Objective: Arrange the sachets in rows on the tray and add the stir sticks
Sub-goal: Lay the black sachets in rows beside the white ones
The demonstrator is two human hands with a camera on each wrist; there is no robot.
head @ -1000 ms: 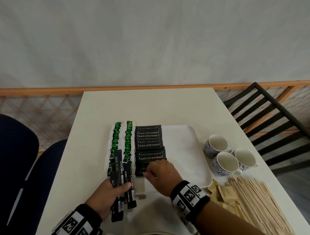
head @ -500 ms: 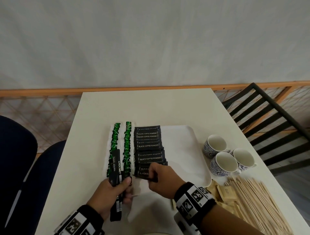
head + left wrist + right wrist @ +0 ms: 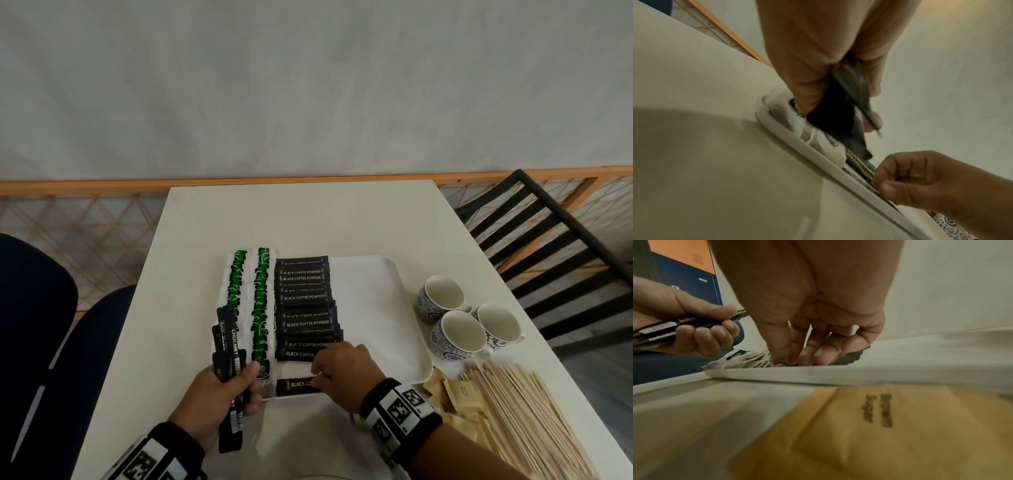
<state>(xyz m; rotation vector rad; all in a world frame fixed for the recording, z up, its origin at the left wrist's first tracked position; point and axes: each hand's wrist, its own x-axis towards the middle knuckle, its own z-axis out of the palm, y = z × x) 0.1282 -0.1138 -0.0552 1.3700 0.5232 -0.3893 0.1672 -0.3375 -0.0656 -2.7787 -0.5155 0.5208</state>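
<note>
Three rows fill our tray [image 3: 394,274]; right hand [image 3: 342,373] pinches a coffee sachet [image 3: 296,385] at six o'clock, left hand [image 3: 212,401] grips chocolate sticks [image 3: 229,356]; stir sticks [image 3: 534,418] untouched.

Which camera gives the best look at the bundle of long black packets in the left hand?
The head view: the long black packets show nearly full length, lettering readable, gripped by the left hand. The left wrist view shows only a dark, blurred wedge below the palm. The right wrist view shows them side-on, between thumb and fingers.
</note>
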